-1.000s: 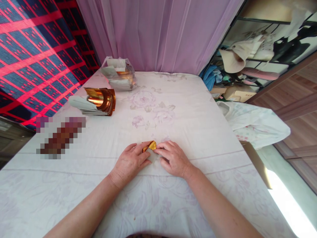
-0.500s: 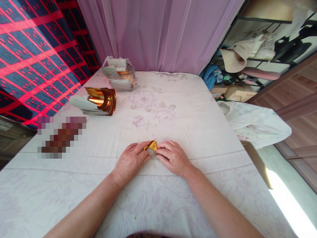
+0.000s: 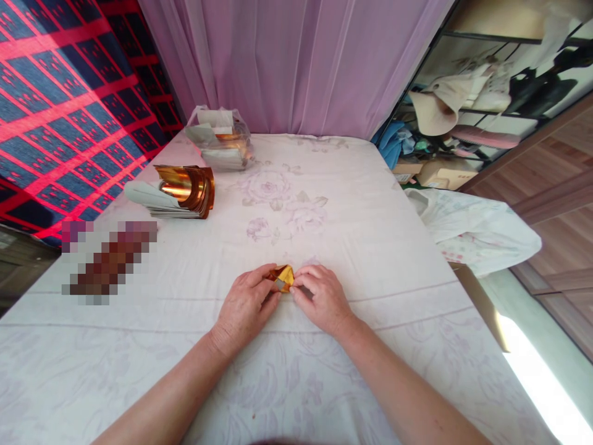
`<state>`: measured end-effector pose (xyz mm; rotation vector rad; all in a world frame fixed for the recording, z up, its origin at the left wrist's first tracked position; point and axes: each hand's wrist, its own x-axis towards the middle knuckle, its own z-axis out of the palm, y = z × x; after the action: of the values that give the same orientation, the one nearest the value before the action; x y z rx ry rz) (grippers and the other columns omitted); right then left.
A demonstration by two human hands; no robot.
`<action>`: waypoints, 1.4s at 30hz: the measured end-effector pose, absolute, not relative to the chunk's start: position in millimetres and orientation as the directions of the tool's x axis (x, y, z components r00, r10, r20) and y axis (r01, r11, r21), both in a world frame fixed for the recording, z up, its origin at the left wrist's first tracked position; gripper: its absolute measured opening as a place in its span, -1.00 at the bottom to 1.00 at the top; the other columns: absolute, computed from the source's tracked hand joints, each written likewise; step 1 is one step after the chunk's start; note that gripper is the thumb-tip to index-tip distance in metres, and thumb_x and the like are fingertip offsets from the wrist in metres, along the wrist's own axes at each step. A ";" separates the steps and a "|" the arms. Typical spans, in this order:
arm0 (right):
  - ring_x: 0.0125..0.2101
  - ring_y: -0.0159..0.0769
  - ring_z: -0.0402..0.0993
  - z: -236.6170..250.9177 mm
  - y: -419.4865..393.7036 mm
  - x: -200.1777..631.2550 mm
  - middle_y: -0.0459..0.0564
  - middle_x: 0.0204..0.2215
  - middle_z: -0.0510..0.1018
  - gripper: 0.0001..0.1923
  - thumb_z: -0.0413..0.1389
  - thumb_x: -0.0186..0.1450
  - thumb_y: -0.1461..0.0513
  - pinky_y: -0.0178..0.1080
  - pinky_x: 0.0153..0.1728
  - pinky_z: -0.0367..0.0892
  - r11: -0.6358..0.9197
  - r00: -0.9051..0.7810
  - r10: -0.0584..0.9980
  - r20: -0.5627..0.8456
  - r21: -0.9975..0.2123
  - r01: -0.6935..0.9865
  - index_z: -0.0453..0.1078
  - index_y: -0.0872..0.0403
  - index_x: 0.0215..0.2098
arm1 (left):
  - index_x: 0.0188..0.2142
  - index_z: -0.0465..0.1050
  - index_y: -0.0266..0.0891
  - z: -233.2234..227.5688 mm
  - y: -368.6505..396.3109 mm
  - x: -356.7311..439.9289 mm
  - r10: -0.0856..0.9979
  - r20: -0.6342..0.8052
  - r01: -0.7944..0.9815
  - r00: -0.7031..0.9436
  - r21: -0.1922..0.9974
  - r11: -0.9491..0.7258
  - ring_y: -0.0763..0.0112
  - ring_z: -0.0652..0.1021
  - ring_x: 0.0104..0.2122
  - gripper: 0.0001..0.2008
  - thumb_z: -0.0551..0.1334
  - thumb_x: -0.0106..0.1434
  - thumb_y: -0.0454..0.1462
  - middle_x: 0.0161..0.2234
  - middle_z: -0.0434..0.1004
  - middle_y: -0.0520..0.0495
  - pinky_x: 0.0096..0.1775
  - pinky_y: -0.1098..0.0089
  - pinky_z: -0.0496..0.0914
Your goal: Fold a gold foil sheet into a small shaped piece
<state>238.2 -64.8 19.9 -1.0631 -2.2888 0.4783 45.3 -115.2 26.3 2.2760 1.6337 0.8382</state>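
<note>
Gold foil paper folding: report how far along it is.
Done: none that I can see; no finished folded pieces lie on the sheet. In hand: the left hand and right hand pinch one small gold paper, already creased compact. Left: a fanned stack of gold sheets and a plastic bag holding more, both unfolded by the far left edge.

Left hand and right hand meet fingertip to fingertip (palms down) — forearms converging.
</note>
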 end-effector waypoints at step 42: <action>-0.24 -0.22 0.41 19.3 -66.5 231.8 -0.04 -0.31 0.53 -0.92 0.18 0.22 0.31 -0.15 -0.21 0.23 0.578 -0.498 0.815 0.297 -0.490 0.653 0.40 0.03 -0.42 | -0.16 0.52 -0.16 22.0 -114.6 47.3 0.908 0.348 0.820 0.232 0.433 -0.375 0.19 0.51 -0.10 -0.84 0.17 0.34 -0.29 0.05 0.40 -0.17 -0.08 0.09 0.45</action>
<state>231.8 -66.5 19.3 -1.1711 -2.3098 0.4311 47.3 -114.6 22.0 2.3364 1.6559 0.8354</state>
